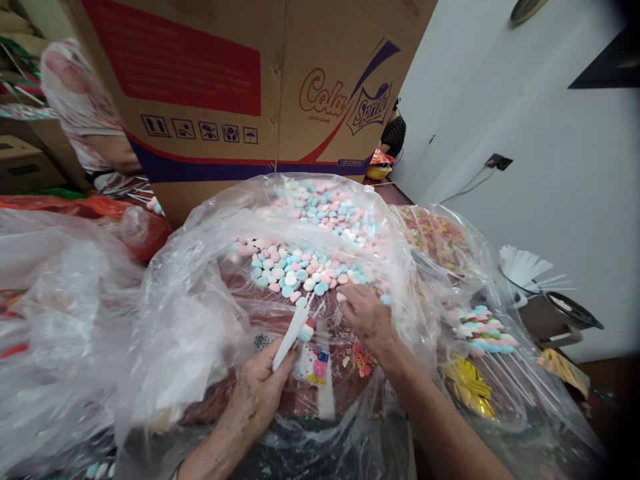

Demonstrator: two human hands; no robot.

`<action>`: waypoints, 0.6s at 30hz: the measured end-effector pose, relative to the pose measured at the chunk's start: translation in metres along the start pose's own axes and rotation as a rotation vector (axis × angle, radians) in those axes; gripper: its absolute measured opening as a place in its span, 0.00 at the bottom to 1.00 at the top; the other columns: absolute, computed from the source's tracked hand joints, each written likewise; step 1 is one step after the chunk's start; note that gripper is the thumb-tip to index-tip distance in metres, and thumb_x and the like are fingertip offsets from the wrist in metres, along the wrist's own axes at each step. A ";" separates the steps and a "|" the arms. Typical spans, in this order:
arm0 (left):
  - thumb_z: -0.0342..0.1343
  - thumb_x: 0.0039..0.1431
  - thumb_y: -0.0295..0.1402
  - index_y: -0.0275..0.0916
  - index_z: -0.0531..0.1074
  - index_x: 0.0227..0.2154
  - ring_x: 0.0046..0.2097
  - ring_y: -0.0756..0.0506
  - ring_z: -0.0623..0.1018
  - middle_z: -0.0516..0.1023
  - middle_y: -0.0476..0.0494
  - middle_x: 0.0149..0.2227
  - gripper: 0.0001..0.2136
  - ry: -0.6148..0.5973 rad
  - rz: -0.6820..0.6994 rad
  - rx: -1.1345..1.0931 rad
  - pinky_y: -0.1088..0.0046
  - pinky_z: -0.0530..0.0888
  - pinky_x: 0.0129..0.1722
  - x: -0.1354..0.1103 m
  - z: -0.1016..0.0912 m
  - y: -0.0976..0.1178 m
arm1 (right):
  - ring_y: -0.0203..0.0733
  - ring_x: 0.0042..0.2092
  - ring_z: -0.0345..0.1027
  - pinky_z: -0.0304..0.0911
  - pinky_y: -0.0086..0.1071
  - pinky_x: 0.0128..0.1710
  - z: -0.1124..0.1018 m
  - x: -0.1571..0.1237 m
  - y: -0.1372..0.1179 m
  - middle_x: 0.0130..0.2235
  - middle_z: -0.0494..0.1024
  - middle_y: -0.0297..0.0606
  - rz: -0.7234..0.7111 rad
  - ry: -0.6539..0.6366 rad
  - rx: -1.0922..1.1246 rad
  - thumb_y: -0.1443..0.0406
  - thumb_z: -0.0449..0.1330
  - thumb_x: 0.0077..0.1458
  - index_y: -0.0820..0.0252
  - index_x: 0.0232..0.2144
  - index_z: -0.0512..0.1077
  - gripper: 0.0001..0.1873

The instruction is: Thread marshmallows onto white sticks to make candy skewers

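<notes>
My left hand (pixel 257 380) is closed around a bundle of thin white sticks (pixel 289 339) that point up and away. Beside the sticks, a few pink, white and blue marshmallows (pixel 306 329) sit close together; whether they are on a stick I cannot tell. My right hand (pixel 367 317) reaches to the near edge of a loose pile of marshmallows (pixel 290 270), its fingers bent together around a pale pink one (pixel 341 296). Below it lie small red and orange gummies (pixel 363 360). A printed packet (pixel 314 364) lies between my hands.
A tall cardboard box (pixel 200 80) stands behind the pile. Clear plastic sheeting (pixel 180 287) surrounds it. At right are a bag of coloured gummies (pixel 435 237), finished-looking candy skewers (pixel 485 328), gold ties (pixel 470 387) and a dark jug (pixel 553 317). Another person's arm (pixel 113 152) shows at left.
</notes>
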State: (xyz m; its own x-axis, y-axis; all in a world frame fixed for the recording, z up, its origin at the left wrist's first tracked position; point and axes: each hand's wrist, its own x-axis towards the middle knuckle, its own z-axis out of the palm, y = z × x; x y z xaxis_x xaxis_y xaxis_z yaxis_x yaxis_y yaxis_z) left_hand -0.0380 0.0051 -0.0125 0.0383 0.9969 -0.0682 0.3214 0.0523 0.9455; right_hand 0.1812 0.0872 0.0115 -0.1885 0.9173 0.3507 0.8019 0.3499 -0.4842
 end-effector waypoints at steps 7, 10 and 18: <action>0.51 0.59 0.42 0.41 0.71 0.21 0.22 0.48 0.66 0.66 0.55 0.18 0.15 -0.021 -0.014 -0.025 0.76 0.62 0.22 -0.002 -0.001 0.003 | 0.46 0.40 0.65 0.62 0.39 0.44 0.004 -0.025 -0.003 0.37 0.76 0.43 -0.340 -0.184 -0.281 0.75 0.51 0.60 0.59 0.35 0.72 0.12; 0.51 0.59 0.43 0.40 0.74 0.25 0.22 0.49 0.65 0.65 0.55 0.18 0.15 -0.023 -0.019 -0.020 0.76 0.62 0.22 -0.001 0.000 0.002 | 0.44 0.41 0.68 0.63 0.37 0.43 -0.004 -0.032 -0.003 0.37 0.78 0.40 -0.231 -0.178 -0.032 0.70 0.52 0.62 0.57 0.38 0.73 0.09; 0.51 0.59 0.45 0.40 0.69 0.20 0.22 0.49 0.65 0.66 0.54 0.18 0.17 -0.029 -0.045 -0.016 0.76 0.61 0.22 -0.001 0.000 0.002 | 0.39 0.29 0.65 0.59 0.30 0.30 -0.018 -0.021 0.008 0.27 0.72 0.31 0.253 -0.041 0.164 0.62 0.57 0.55 0.56 0.31 0.68 0.04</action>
State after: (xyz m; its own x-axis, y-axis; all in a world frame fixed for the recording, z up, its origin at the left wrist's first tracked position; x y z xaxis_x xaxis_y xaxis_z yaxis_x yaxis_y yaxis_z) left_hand -0.0371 0.0036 -0.0109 0.0517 0.9914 -0.1198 0.3085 0.0983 0.9461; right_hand 0.2019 0.0671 0.0148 -0.0203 0.9850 0.1712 0.7249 0.1325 -0.6760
